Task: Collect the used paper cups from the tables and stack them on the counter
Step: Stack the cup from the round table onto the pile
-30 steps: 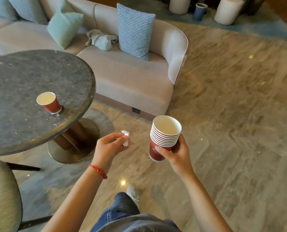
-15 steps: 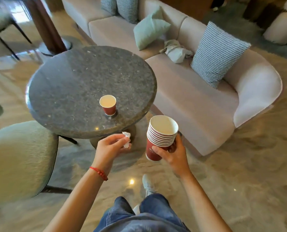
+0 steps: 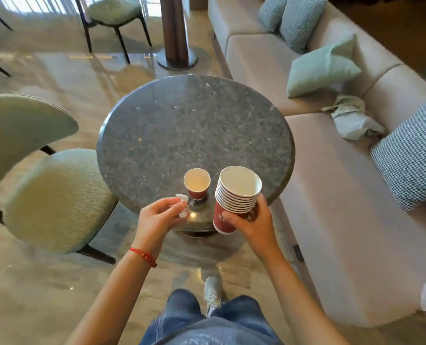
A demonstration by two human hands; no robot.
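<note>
The right hand [image 3: 255, 224] grips a stack of red paper cups [image 3: 234, 197] at the round table's [image 3: 194, 125] five o'clock edge; the left hand [image 3: 157, 220] pinches a crumpled tissue [image 3: 183, 207]; a single red cup [image 3: 196, 183] stands at six o'clock on the table.

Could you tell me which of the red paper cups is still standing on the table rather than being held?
The single red cup near the round table's front edge; the others are nested in the stack gripped by the right hand.
</note>
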